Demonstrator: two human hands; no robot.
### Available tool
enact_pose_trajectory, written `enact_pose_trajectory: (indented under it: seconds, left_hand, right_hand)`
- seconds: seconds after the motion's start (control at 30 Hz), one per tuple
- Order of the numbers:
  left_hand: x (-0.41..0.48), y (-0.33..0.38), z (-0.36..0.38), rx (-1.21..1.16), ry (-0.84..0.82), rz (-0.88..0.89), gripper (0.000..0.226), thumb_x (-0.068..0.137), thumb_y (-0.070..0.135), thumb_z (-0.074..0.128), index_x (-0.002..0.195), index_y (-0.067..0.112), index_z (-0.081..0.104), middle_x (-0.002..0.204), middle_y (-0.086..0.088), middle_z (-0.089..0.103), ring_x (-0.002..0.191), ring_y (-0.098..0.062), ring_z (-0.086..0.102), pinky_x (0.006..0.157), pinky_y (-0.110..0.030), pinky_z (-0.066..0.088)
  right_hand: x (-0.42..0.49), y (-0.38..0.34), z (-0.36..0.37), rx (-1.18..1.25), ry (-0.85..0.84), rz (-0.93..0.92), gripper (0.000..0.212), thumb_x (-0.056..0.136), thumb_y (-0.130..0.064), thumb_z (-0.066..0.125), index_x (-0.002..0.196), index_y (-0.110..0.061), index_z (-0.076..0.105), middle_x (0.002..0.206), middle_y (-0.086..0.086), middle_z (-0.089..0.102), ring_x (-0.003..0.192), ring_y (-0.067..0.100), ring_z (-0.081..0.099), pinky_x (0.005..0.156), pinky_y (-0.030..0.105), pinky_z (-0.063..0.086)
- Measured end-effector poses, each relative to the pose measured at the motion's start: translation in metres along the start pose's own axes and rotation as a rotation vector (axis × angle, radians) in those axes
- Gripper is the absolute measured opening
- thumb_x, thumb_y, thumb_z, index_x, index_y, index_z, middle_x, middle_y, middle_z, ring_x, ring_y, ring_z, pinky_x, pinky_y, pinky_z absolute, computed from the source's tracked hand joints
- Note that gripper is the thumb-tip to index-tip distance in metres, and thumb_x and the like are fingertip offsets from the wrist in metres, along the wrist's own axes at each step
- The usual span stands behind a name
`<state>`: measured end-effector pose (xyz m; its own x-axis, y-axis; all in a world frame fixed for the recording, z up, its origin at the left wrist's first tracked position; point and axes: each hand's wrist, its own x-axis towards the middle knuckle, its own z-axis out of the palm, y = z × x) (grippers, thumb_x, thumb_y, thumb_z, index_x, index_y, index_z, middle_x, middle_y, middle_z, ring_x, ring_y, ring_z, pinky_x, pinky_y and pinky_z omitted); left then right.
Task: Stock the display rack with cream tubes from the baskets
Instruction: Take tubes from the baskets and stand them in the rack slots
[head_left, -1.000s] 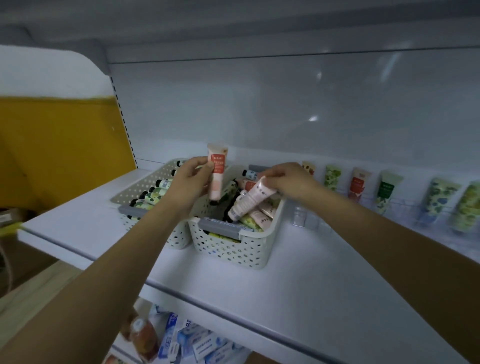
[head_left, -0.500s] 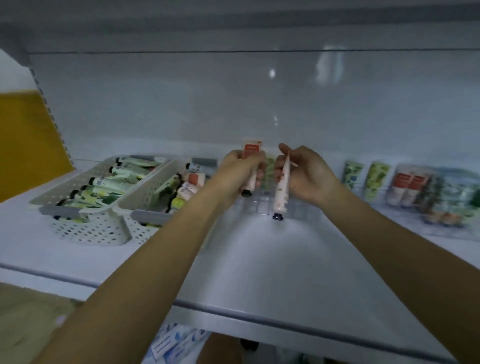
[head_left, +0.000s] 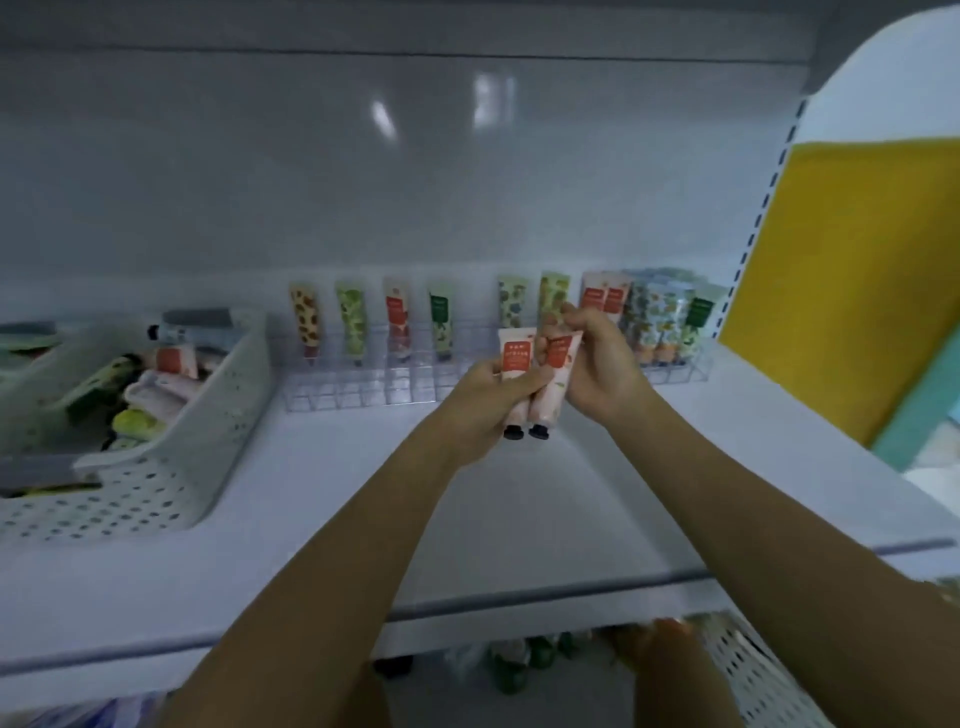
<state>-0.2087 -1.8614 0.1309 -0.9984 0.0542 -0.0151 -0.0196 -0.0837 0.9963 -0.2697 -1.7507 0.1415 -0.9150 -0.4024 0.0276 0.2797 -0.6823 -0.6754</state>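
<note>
Off to the left sits a white perforated basket (head_left: 223, 415) with cream tubes (head_left: 171, 359) piled loosely inside. Next, along the back of the white shelf (head_left: 519, 519), runs the clear display rack (head_left: 363, 391), with standing tubes (head_left: 399, 322) in its rear slots. In front of it the left hand (head_left: 483, 402) grips a pink red-labelled tube (head_left: 515, 358), black cap down. The right hand (head_left: 597, 370) is curled round a second pink tube (head_left: 551, 395). The two touch side by side above the shelf. Furthest right is a yellow panel (head_left: 841, 286).

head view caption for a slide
Left hand and right hand hold two pink cream tubes, caps down, before the clear display rack; basket of tubes at left.
</note>
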Motion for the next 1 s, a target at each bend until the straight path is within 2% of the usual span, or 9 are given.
enact_pose_trajectory:
  seconds: [0.13,0.23,0.3,0.47,0.63,0.77,0.83,0.9,1.0]
  left_hand:
    - [0.016,-0.017,0.028,-0.016,0.03,0.049,0.005,0.088,0.009,0.059,0.085,0.012,0.056,0.07,-0.002,0.065,0.052,-0.01,0.063,0.044,-0.024,0.05]
    - [0.032,-0.029,0.043,0.001,0.114,0.081,0.022,0.086,0.009,0.063,0.105,0.001,0.056,0.095,-0.015,0.065,0.074,-0.017,0.065,0.059,-0.028,0.054]
    - [0.041,-0.035,0.05,0.026,0.152,0.08,0.032,0.087,0.01,0.062,0.114,-0.002,0.051,0.104,-0.018,0.062,0.083,-0.02,0.063,0.062,-0.029,0.053]
    - [0.062,-0.048,0.063,-0.11,0.182,0.039,0.002,0.093,0.012,0.052,0.094,0.013,0.05,0.086,-0.004,0.061,0.073,-0.01,0.06,0.057,-0.024,0.048]
    - [0.08,-0.043,0.073,-0.272,0.169,0.012,0.013,0.096,0.009,0.037,0.1,0.011,0.049,0.081,-0.001,0.057,0.069,-0.011,0.056,0.059,-0.025,0.047]
    - [0.085,-0.045,0.069,-0.261,0.192,0.068,0.02,0.094,0.006,0.035,0.101,0.01,0.053,0.08,-0.005,0.061,0.068,-0.007,0.061,0.058,-0.02,0.049]
    - [0.089,-0.043,0.066,-0.279,0.218,0.13,0.019,0.096,0.009,0.04,0.098,0.012,0.058,0.083,-0.003,0.063,0.074,-0.009,0.061,0.062,-0.02,0.048]
    - [0.093,-0.044,0.063,-0.315,0.226,0.159,0.016,0.096,0.012,0.044,0.098,0.014,0.06,0.089,-0.004,0.064,0.081,-0.013,0.06,0.067,-0.023,0.047]
    - [0.094,-0.048,0.059,-0.329,0.24,0.151,0.02,0.095,0.012,0.048,0.112,0.008,0.058,0.097,-0.006,0.063,0.081,-0.012,0.059,0.059,-0.018,0.049]
  right_hand:
    - [-0.013,-0.009,-0.024,-0.096,0.106,-0.056,0.018,0.095,-0.012,0.043,0.08,-0.009,0.054,0.068,0.006,0.062,0.064,0.016,0.061,0.063,0.027,0.055]
    - [-0.025,-0.012,-0.047,-0.454,0.167,-0.091,0.016,0.095,-0.017,0.047,0.099,-0.008,0.06,0.091,0.009,0.066,0.082,0.019,0.063,0.068,0.028,0.056]
    - [-0.035,-0.011,-0.063,-0.625,0.197,-0.134,0.016,0.095,-0.017,0.049,0.094,-0.01,0.064,0.089,0.007,0.067,0.079,0.017,0.064,0.067,0.024,0.055]
    - [-0.047,-0.006,-0.089,-0.55,0.287,-0.351,0.018,0.096,-0.009,0.045,0.086,-0.007,0.061,0.081,0.008,0.067,0.071,0.014,0.066,0.064,0.024,0.054]
    - [-0.042,-0.01,-0.096,-0.53,0.365,-0.437,0.012,0.096,-0.006,0.045,0.095,-0.005,0.056,0.076,0.0,0.067,0.067,0.007,0.066,0.061,0.021,0.054]
    - [-0.034,-0.017,-0.1,-0.634,0.469,-0.487,0.012,0.096,-0.01,0.047,0.095,-0.02,0.054,0.087,0.01,0.064,0.079,0.017,0.065,0.068,0.023,0.054]
    - [-0.026,-0.022,-0.099,-0.689,0.493,-0.545,0.01,0.095,-0.01,0.047,0.101,-0.018,0.051,0.092,0.012,0.063,0.081,0.018,0.063,0.069,0.022,0.055]
    - [-0.012,-0.027,-0.097,-0.733,0.512,-0.591,0.012,0.095,-0.011,0.048,0.106,-0.015,0.047,0.093,0.01,0.062,0.084,0.018,0.062,0.075,0.028,0.055]
    - [0.01,-0.032,-0.093,-0.815,0.568,-0.655,0.017,0.094,-0.018,0.052,0.11,-0.017,0.048,0.104,0.01,0.062,0.099,0.026,0.061,0.086,0.044,0.053]
